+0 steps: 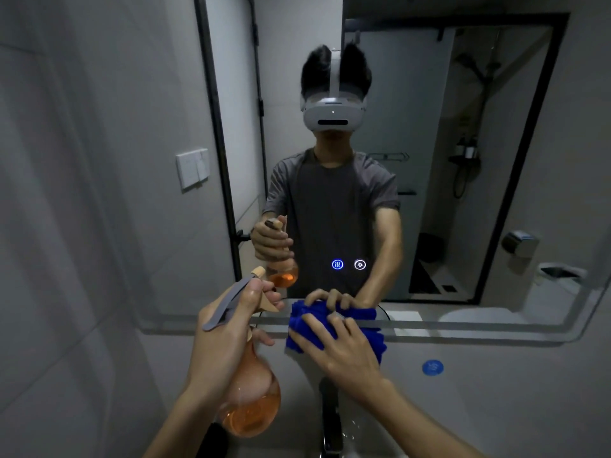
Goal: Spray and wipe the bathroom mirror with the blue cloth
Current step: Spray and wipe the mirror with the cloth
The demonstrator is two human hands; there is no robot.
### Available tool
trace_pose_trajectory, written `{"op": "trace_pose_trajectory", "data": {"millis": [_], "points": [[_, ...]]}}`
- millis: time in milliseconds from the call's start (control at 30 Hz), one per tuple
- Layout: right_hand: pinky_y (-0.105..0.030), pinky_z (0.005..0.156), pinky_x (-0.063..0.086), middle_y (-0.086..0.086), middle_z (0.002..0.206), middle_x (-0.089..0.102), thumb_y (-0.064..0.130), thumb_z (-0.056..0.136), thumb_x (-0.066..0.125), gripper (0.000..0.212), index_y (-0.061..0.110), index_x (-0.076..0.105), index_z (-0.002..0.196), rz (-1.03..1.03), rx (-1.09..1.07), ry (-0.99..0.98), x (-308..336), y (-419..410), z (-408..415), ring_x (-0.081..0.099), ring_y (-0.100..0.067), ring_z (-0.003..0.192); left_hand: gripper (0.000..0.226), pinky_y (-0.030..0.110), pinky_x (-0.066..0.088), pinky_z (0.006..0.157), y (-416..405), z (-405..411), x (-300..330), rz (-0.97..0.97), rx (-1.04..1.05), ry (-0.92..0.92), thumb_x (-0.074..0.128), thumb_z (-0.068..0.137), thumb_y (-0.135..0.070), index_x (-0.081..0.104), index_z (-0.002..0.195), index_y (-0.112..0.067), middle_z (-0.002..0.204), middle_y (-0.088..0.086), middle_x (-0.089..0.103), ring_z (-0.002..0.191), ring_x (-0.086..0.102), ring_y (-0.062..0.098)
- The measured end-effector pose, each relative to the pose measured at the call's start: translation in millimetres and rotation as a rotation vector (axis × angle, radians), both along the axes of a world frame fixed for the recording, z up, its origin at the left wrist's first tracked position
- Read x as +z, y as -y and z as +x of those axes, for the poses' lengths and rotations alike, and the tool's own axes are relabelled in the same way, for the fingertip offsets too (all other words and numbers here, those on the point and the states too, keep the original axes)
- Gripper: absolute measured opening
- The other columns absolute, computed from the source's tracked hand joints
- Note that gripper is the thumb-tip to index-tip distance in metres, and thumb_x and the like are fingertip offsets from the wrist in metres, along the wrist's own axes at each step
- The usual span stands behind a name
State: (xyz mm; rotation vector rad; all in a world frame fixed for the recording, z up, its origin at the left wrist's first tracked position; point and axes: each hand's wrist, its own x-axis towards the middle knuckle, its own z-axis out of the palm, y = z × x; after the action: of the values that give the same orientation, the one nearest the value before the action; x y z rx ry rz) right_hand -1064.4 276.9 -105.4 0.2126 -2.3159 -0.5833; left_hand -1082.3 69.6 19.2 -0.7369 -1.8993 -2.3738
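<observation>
Head view: right hand presses blue cloth against mirror.

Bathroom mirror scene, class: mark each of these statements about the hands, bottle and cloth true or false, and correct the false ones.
1. The left hand holds an orange spray bottle. True.
2. The right hand presses a blue cloth at the mirror's lower edge. True.
3. The cloth is at the top of the mirror. False: it is at the bottom edge.
4. The spray bottle stands on the counter. False: it is held up in the hand.
5. Two lit round icons glow on the mirror. True.
</observation>
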Motion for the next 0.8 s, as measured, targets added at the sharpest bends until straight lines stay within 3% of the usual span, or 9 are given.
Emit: {"op": "trace_pose_trajectory", "data": {"millis": [133, 200, 267, 400, 500, 633, 800], "points": [[-0.044, 0.082, 0.037, -0.012, 0.14, 0.039, 0.025, 0.079, 0.07, 0.067, 0.029, 0.05, 0.144, -0.036, -0.007, -0.246, 74.7, 15.5, -20.7, 0.044, -0.033, 0.105, 0.024, 0.027, 0.059, 0.058, 8.4, -12.1, 4.1, 0.008, 0.047, 0.0, 0.058, 0.095, -0.029, 0.076, 0.095, -0.013, 0.087, 0.009, 0.078, 0.087, 0.074, 0.025], [-0.048, 0.085, 0.037, -0.016, 0.141, 0.04, 0.02, 0.088, 0.057, 0.057, 0.026, 0.051, 0.144, -0.071, -0.015, -0.401, 134.1, 22.8, -29.5, 0.042, -0.038, 0.109, 0.023, 0.04, 0.061, 0.067, 14.0, -18.2, 6.9, 0.018, 0.053, -0.001, 0.06, 0.095, -0.031, 0.078, 0.089, -0.018, 0.087, 0.011, 0.077, 0.09, 0.073, 0.033], [-0.051, 0.088, 0.04, -0.019, 0.142, 0.045, 0.017, 0.089, 0.058, 0.054, 0.024, 0.053, 0.143, -0.129, -0.05, -0.504, 191.2, 24.9, -33.9, 0.044, -0.041, 0.112, 0.022, 0.05, 0.058, 0.071, 21.0, -23.7, 9.6, 0.005, 0.052, -0.01, 0.061, 0.095, -0.034, 0.078, 0.088, -0.023, 0.088, 0.012, 0.076, 0.091, 0.07, 0.042], [-0.038, 0.077, 0.036, -0.016, 0.141, 0.051, 0.027, 0.09, 0.065, 0.054, 0.028, 0.052, 0.142, -0.246, -0.167, -0.64, 268.6, 10.6, -32.0, 0.053, -0.037, 0.101, 0.023, 0.049, 0.056, 0.074, 38.9, -32.6, 6.7, -0.071, 0.051, -0.05, 0.059, 0.095, -0.041, 0.077, 0.088, -0.027, 0.088, 0.011, 0.075, 0.086, 0.071, 0.037], [-0.038, 0.079, 0.036, -0.017, 0.145, 0.046, 0.029, 0.092, 0.063, 0.056, 0.028, 0.046, 0.146, -0.271, -0.171, -0.638, 283.7, 2.3, -28.8, 0.052, -0.035, 0.105, 0.028, 0.045, 0.056, 0.065, 50.4, -37.8, -1.7, -0.135, 0.052, -0.068, 0.059, 0.095, -0.038, 0.074, 0.092, -0.016, 0.084, 0.012, 0.076, 0.08, 0.072, 0.036], [-0.039, 0.079, 0.039, -0.018, 0.145, 0.046, 0.028, 0.094, 0.063, 0.055, 0.027, 0.045, 0.146, -0.281, -0.168, -0.654, 278.1, 1.8, -31.2, 0.052, -0.035, 0.105, 0.027, 0.026, 0.051, 0.049, 54.8, -37.0, -5.9, -0.078, -0.002, 0.012, 0.058, 0.095, -0.025, 0.07, 0.099, -0.001, 0.082, 0.022, 0.072, 0.069, 0.069, 0.026], [-0.04, 0.08, 0.039, -0.017, 0.147, 0.045, 0.03, 0.095, 0.061, 0.054, 0.029, 0.043, 0.147, -0.291, -0.183, -0.664, 276.2, 1.9, -34.2, 0.051, -0.034, 0.106, 0.024, 0.041, 0.053, 0.059, 54.8, -38.5, -9.7, -0.12, 0.034, -0.1, 0.057, 0.097, -0.028, 0.074, 0.091, -0.013, 0.08, 0.014, 0.075, 0.081, 0.071, 0.034]]}}
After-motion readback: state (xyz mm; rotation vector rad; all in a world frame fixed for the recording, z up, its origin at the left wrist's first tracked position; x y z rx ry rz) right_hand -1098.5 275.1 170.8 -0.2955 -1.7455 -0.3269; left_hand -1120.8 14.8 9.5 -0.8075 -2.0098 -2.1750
